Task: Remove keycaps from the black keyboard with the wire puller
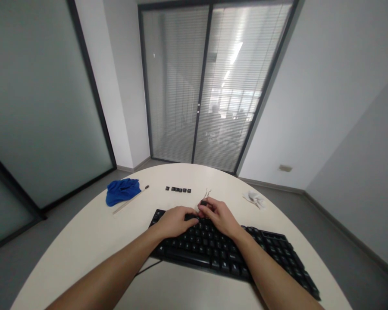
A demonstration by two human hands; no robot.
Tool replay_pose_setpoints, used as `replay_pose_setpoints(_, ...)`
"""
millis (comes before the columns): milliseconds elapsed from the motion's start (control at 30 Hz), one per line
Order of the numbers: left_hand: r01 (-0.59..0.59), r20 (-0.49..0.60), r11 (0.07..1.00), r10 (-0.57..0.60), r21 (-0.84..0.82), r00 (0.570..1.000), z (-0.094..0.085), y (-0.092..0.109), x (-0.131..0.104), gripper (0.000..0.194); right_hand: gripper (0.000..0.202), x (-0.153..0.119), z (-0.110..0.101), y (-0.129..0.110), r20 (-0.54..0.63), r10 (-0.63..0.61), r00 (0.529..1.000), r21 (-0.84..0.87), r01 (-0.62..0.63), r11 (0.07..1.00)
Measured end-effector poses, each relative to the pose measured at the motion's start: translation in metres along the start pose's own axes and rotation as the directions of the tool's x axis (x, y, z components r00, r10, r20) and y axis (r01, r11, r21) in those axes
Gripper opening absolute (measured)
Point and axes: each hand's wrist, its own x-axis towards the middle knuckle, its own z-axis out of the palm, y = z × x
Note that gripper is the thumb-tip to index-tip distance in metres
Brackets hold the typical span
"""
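A black keyboard (197, 249) lies at a slant on the round table, under both my hands. My left hand (177, 221) grips its back edge, fingers along the rear and thumb over the upper keys. Just beyond that edge, my right hand (218, 214) pinches a small black keycap (204, 202) between thumb and fingers. Thin bent wires (207, 192) stick out past those fingertips; whether they are held or lie on the table, I cannot tell. Several loose keycaps (180, 190) form a short row farther back, left of my right hand.
On the left, a blue cloth (123, 191) lies beside a thin brush (131, 200) with a dark tip. A crumpled white tissue-like piece (255, 199) is at the right. The keyboard cable (148, 267) runs off its front left. The pale table (93, 241) has a curved edge.
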Motion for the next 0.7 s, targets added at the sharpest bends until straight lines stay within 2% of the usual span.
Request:
replay_pose_setpoints(167,-0.012,-0.006,0.999,0.012,-0.043,1.0,0.0014,0.0022,0.0011,0.029,0.025,-0.001,0.0,0.0007,0.003,-0.016,1.0,0.033,0.016,0.999)
replay_pose_setpoints(367,-0.044,-0.056,0.994,0.039,-0.102,0.998,0.0031,0.0038,0.0004,0.027,0.03,0.0019,0.0006,0.0,-0.002,0.104,0.995,0.313,-0.099,0.945)
replay_pose_setpoints(500,-0.056,-0.104,0.979,0.036,-0.195,0.994,0.0045,0.0018,0.0009,0.024,0.032,0.0042,0.0,-0.0005,-0.01,0.096,0.995,0.327,-0.088,0.941)
replay_pose_setpoints(633,-0.075,-0.096,0.935,0.044,-0.347,0.994,0.0031,0.0015,0.0032,0.026,0.033,0.0053,-0.0004,0.0008,-0.005,0.082,0.997,0.314,-0.076,0.946)
replay_pose_setpoints(700,-0.073,-0.083,0.93,0.046,-0.359,0.995,0.0016,0.0021,0.0041,0.027,0.034,0.0057,-0.0003,0.0012,0.011,0.071,0.997,0.293,-0.071,0.953)
